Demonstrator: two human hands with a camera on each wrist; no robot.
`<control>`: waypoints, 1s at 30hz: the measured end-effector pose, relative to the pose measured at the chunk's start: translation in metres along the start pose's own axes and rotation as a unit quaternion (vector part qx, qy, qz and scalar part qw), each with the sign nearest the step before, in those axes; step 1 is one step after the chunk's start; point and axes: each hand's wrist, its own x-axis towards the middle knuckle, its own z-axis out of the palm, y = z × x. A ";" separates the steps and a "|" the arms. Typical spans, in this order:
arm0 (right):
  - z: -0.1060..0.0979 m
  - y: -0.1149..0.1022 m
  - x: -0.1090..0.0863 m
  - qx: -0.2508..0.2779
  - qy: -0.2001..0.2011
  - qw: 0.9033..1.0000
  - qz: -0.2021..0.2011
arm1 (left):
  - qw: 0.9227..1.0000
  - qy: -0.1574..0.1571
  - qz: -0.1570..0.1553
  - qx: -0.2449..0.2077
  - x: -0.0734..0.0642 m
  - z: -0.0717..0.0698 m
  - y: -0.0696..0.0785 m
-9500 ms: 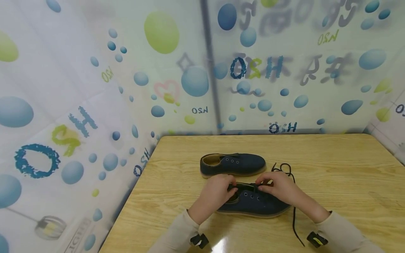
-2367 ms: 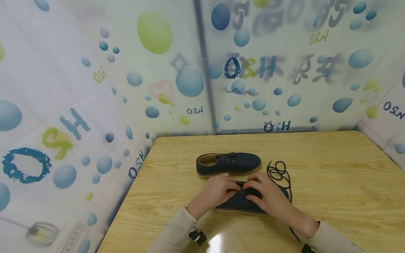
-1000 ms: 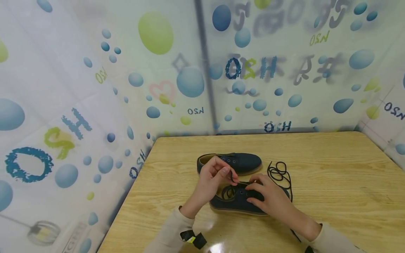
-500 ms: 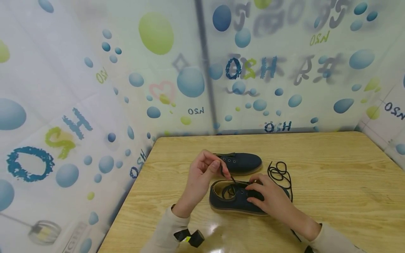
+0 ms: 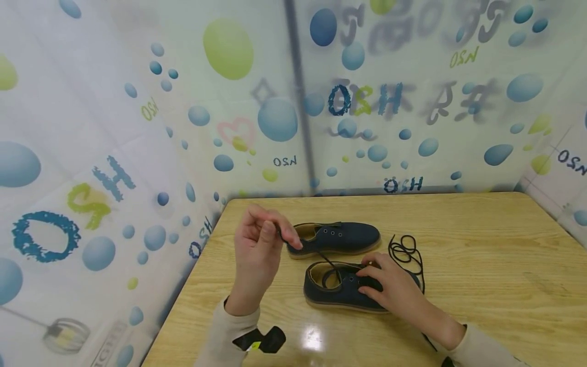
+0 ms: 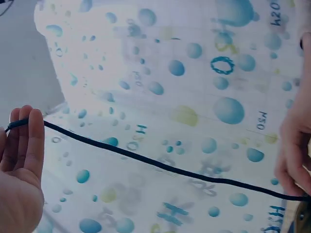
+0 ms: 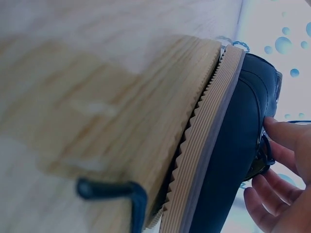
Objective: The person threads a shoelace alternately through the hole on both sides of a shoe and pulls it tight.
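A dark navy shoe (image 5: pixel 321 295) with a tan ribbed sole lies on its sole, toe to the right. My left hand (image 5: pixel 258 244), raised left of it, pinches a black shoelace (image 6: pixel 165 166) between thumb and fingers. The lace slants down, taut, to the shoe's eyelets. My right hand (image 5: pixel 396 285) grips the shoe at its lacing flaps, thumb on the near side; in the right wrist view its fingers (image 7: pixel 267 196) curl about the far edge. Part of the lace (image 5: pixel 326 278) curves inside the shoe's opening. The toe is partly hidden behind the right hand.
A matching shoe (image 5: pixel 359 237), without lace in its visible eyelets, stands just behind on the wooden table (image 5: pixel 495 244). Beyond the toe lies a coiled stretch of black lace (image 5: pixel 405 250), its end trailing towards the front edge. Patterned curtains (image 5: pixel 412 168) enclose the table's back and sides.
My left hand has left the eyelets and moved up and left, drawing the lace out longer. The right hand came back to the lacing flaps earlier and now stays still.
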 end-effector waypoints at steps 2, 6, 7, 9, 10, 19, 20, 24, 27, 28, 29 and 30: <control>0.000 0.000 0.000 0.000 -0.004 1.000 0.002 | 0.999 0.004 0.024 -0.023 0.004 0.001 0.007; -0.001 0.000 0.000 0.002 -0.008 1.000 0.005 | 0.996 0.014 0.066 -0.050 0.011 0.000 0.020; -0.001 0.000 0.000 0.002 -0.008 1.000 0.005 | 0.996 0.017 0.075 -0.053 0.013 0.000 0.023; -0.001 0.000 0.000 0.005 -0.011 1.000 0.006 | 0.994 0.025 0.093 -0.054 0.016 -0.001 0.027; -0.001 0.000 0.000 0.006 -0.013 1.000 0.007 | 0.993 0.031 0.103 -0.056 0.017 -0.002 0.028; 0.000 0.001 0.000 0.010 -0.020 1.000 0.012 | 0.987 0.066 0.144 -0.028 0.024 -0.009 0.027; 0.000 0.001 0.000 0.011 -0.020 1.000 0.011 | 0.987 0.067 0.143 -0.018 0.023 -0.010 0.026; -0.001 0.000 0.001 0.013 -0.018 1.000 0.016 | 0.988 0.070 0.133 0.026 0.022 -0.012 0.020; -0.003 -0.003 0.005 0.018 -0.011 1.000 0.019 | 0.989 0.057 0.128 0.046 0.021 -0.012 0.014; -0.003 -0.004 0.007 0.021 -0.007 1.000 0.018 | 0.989 0.051 0.127 0.050 0.021 -0.012 0.012; -0.004 -0.006 0.009 0.024 -0.003 1.000 0.015 | 0.989 0.047 0.128 0.052 0.021 -0.011 0.011; -0.004 -0.007 0.011 0.027 0.001 1.000 0.011 | 0.989 0.043 0.129 0.056 0.021 -0.011 0.009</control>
